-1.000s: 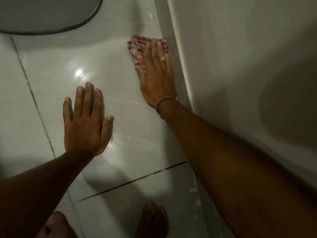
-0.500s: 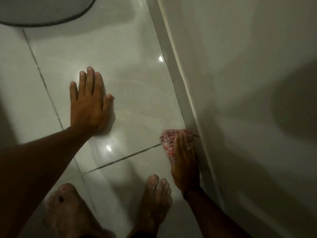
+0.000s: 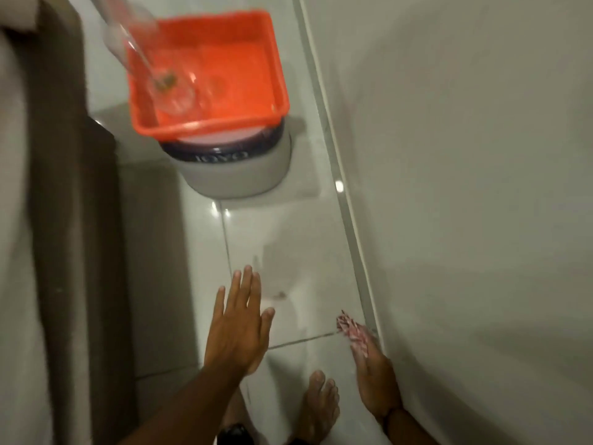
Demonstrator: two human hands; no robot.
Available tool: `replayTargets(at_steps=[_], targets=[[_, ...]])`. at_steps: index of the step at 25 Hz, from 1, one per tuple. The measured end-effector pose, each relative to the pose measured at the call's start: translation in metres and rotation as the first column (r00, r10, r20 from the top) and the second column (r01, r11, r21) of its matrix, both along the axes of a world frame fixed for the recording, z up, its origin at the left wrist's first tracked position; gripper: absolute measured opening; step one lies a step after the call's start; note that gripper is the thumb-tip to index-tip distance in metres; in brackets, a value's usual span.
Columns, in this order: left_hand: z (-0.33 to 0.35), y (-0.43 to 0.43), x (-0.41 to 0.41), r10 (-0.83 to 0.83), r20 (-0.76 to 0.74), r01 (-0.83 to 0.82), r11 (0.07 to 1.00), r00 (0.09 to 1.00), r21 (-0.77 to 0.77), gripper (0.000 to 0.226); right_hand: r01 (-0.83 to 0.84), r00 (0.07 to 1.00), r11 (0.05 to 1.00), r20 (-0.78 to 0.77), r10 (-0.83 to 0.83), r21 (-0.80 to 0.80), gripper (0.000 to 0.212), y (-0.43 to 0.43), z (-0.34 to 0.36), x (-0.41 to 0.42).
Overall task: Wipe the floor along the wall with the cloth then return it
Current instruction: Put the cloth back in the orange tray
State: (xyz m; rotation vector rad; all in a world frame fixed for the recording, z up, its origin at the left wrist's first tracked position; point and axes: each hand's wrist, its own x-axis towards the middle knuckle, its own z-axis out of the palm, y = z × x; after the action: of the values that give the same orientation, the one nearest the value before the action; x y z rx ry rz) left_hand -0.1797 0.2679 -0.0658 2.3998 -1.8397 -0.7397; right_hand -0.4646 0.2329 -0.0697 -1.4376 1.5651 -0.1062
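Observation:
A red-and-white checked cloth [image 3: 350, 330] lies on the glossy tiled floor [image 3: 288, 252], close to the grey skirting [image 3: 349, 226] at the foot of the wall [image 3: 465, 187]. My right hand [image 3: 373, 377] rests flat on the cloth's near part, fingers pointing away from me, beside the skirting. My left hand [image 3: 239, 326] is spread with fingers apart, palm down on the floor tile to the left, holding nothing. The picture is blurred by motion.
An orange plastic basin [image 3: 256, 33] with clear glassware inside sits on a round grey and dark container [image 3: 234, 168] further along the wall. A brown upholstered edge [image 3: 73, 220] runs down the left. A bare foot [image 3: 321, 409] stands between my hands.
The view has swung up along the wall, bringing the orange basin into sight. My right hand with the cloth stays near my foot by the skirting; my left hand remains flat on the floor.

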Motion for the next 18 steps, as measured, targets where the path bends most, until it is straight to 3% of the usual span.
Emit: replayTargets(at_steps=[5,11,15,18], targets=[[0.102,-0.106,0.063,0.114,0.021,-0.112,0.991,0.993,-0.073,0.076,-0.081,0.987,0.992,0.130,0.093,-0.096,0.045,-0.132,0.108,0.128],[0.105,-0.235,0.149,0.149,0.044,-0.133,0.958,0.988,-0.252,0.070,-0.047,0.958,0.964,0.261,0.117,-0.260,0.048,-0.295,0.149,0.300],[0.072,-0.275,0.183,0.132,-0.003,-0.131,0.975,0.991,-0.179,0.070,-0.104,0.978,0.940,0.136,0.155,-0.325,0.055,-0.371,0.118,0.379],[0.046,-0.276,0.191,0.118,-0.033,-0.122,0.973,0.992,-0.198,0.069,-0.286,0.958,0.886,-0.087,0.273,-0.366,0.061,-0.404,0.084,0.410]])
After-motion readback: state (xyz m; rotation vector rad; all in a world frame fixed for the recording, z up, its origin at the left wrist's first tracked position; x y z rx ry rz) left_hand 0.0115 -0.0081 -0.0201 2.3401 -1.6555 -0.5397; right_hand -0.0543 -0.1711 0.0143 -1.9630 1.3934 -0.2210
